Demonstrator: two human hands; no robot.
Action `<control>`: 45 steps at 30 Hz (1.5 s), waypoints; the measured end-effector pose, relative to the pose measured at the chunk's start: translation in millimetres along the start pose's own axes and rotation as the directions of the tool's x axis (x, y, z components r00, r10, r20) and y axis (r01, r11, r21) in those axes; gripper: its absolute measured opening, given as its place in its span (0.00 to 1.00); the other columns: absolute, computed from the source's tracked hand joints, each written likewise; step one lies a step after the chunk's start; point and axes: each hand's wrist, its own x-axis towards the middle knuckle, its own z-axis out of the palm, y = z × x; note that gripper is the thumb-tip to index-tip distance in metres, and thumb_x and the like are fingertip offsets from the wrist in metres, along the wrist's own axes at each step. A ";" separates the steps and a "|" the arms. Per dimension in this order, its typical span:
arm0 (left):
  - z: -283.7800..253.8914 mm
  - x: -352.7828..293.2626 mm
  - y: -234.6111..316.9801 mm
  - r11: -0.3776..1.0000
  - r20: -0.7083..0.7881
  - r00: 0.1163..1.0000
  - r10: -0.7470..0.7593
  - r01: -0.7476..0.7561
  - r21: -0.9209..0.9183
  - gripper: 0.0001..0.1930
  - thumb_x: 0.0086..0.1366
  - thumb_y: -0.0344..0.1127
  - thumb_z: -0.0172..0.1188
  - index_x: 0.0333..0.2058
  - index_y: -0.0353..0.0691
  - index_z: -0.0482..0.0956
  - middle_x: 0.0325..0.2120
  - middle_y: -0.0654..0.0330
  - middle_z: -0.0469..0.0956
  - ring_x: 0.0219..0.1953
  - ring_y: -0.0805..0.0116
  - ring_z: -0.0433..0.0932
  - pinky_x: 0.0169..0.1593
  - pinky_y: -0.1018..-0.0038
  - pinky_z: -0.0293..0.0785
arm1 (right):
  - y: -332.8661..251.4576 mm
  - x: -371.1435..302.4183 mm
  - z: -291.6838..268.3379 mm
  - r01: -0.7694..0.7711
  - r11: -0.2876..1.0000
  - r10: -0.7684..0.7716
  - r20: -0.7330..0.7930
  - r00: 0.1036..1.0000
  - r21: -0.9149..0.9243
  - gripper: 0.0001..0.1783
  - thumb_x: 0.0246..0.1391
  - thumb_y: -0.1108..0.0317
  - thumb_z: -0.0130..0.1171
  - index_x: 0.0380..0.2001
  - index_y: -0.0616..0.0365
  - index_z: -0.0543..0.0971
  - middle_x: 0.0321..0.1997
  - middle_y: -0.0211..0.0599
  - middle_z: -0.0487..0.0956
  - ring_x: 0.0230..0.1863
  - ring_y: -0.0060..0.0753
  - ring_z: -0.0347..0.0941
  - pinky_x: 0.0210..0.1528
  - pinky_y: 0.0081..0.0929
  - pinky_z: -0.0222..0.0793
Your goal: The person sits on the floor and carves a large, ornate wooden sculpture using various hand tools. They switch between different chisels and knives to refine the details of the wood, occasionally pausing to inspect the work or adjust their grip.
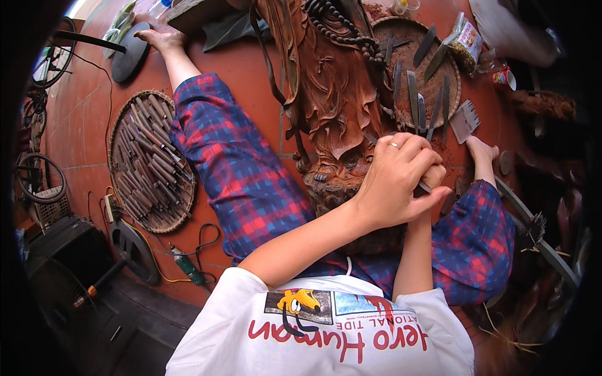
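Between my legs stands a carved reddish-brown wooden statue [335,94] with draped folds, a rough base and a string of dark beads. My left hand [396,172], with a ring on one finger, is closed beside the statue's lower right side. My right hand [434,174] is closed just behind it, partly covered by the left. A thin metal tool [372,138] pokes out from the fingers toward the carved folds. Another bit of it shows between the hands; most is hidden, so its exact kind cannot be made out.
To the left, a round woven tray [185,212] holds many wooden-handled carving tools [150,163]. A second tray [453,53] at the far right carries flat files [425,45]. Nearby are a brush [464,121], a plastic bag [464,42], a green rotary tool [187,264] and cables.
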 end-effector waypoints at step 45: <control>-2.3 -7.8 -2.6 0.999 0.107 0.994 -0.038 0.037 0.010 0.24 0.48 0.51 0.73 0.39 0.43 0.78 0.39 0.57 0.73 0.46 0.56 0.72 0.53 0.62 0.58 | 16.2 -9.9 15.7 -0.009 0.999 0.010 -0.009 1.000 0.043 0.09 0.49 0.71 0.66 0.23 0.63 0.76 0.21 0.36 0.77 0.26 0.23 0.75 0.28 0.25 0.68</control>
